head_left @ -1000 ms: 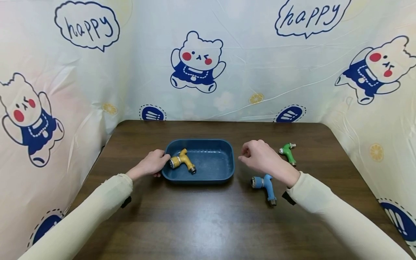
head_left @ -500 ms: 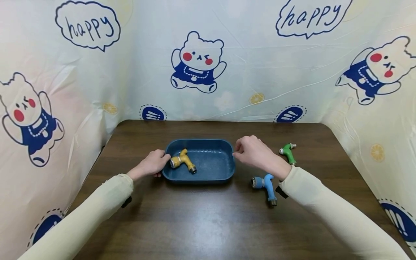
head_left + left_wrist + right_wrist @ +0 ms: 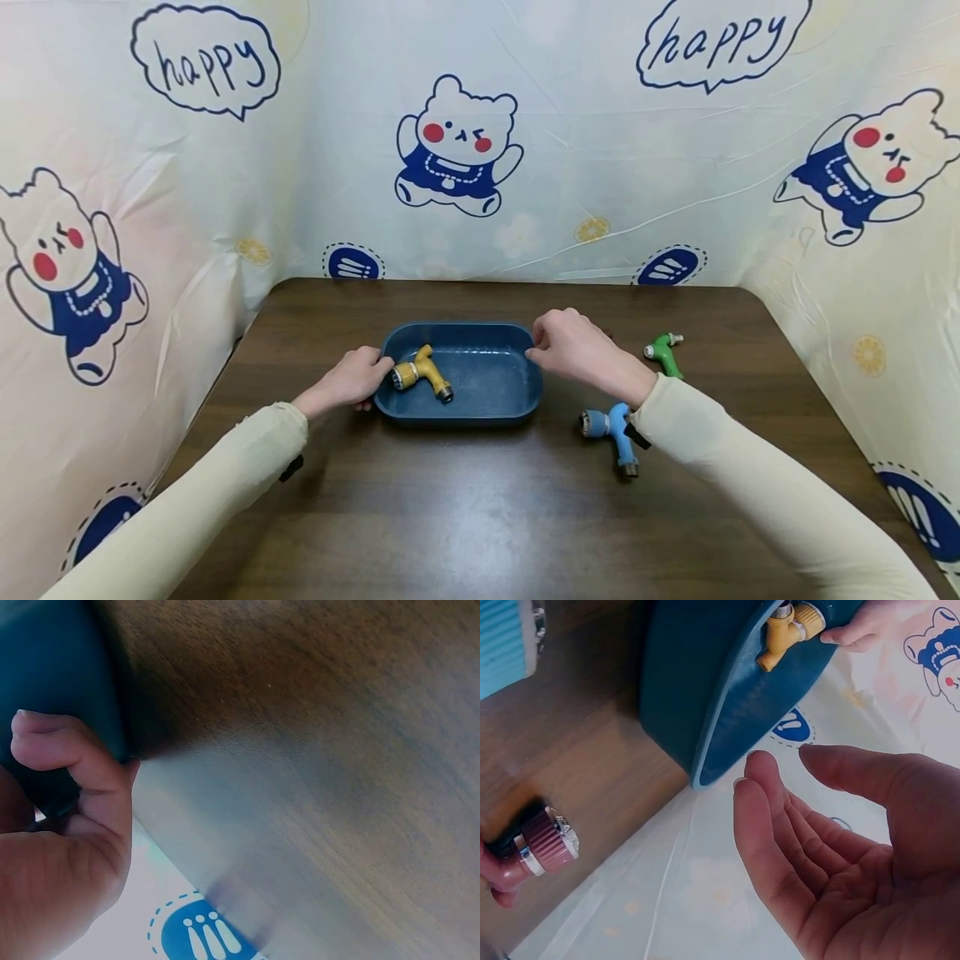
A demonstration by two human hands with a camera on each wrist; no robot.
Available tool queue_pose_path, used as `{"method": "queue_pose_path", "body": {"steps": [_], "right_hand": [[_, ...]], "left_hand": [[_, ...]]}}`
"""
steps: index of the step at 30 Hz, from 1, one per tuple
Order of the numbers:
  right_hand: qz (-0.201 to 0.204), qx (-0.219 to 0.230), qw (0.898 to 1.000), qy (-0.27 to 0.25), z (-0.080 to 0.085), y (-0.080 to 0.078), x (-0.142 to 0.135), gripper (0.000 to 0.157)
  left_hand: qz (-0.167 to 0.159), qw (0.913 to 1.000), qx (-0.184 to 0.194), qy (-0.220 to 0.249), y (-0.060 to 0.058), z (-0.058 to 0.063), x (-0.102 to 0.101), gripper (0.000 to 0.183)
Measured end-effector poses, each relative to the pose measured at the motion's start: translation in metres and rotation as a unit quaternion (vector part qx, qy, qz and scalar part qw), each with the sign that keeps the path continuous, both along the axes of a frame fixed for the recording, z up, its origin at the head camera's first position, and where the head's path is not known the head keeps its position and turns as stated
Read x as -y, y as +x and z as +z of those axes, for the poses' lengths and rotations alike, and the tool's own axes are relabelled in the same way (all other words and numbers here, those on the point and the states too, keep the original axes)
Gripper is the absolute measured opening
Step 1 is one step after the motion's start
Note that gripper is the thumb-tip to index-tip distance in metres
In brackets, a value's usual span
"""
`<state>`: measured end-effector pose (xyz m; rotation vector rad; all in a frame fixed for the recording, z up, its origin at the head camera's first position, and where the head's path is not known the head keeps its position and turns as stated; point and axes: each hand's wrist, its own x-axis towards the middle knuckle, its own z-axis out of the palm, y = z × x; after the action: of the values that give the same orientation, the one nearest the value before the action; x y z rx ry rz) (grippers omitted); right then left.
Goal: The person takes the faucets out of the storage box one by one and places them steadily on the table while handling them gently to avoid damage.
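Note:
My left hand (image 3: 351,375) grips the left end of a blue plastic basin (image 3: 491,387), its fingers bent against the outer wall (image 3: 64,667) in the left wrist view. Inside the basin's left half lies a yellow faucet (image 3: 426,367) with a ribbed collar. My right hand (image 3: 576,346) hovers at the basin's right rim, holding nothing. In the right wrist view its fingers are loosely bent, thumb apart from the fingertips, with a gap between hand and basin (image 3: 705,761). A dark red faucet (image 3: 547,838) on the table is almost hidden behind this hand in the head view.
On the table (image 3: 450,517), a blue faucet (image 3: 621,437) lies right of the basin, below my right wrist. A green faucet (image 3: 664,357) lies farther right, partly covered by the sleeve. A printed cloth (image 3: 585,167) surrounds the table's back and sides.
My right hand has moved left, from beside the basin to over its right rim. My left hand, the basin and the yellow faucet have stayed in place.

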<state>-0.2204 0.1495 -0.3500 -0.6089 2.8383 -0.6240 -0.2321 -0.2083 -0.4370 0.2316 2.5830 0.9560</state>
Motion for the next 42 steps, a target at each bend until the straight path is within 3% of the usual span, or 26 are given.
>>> {"method": "queue_pose_path", "body": {"steps": [12,42], "right_hand": [[0.009,0.0,1.0,0.024,0.002,-0.006,0.01,0.022],[0.033,0.013,0.998,0.045,0.0,-0.021,0.035,0.019]], "left_hand": [[0.007,0.9998,0.004,-0.017,-0.001,-0.001,-0.002,0.034],[0.01,0.9997,0.013,-0.017,-0.002,-0.002,-0.002,0.034]]}}
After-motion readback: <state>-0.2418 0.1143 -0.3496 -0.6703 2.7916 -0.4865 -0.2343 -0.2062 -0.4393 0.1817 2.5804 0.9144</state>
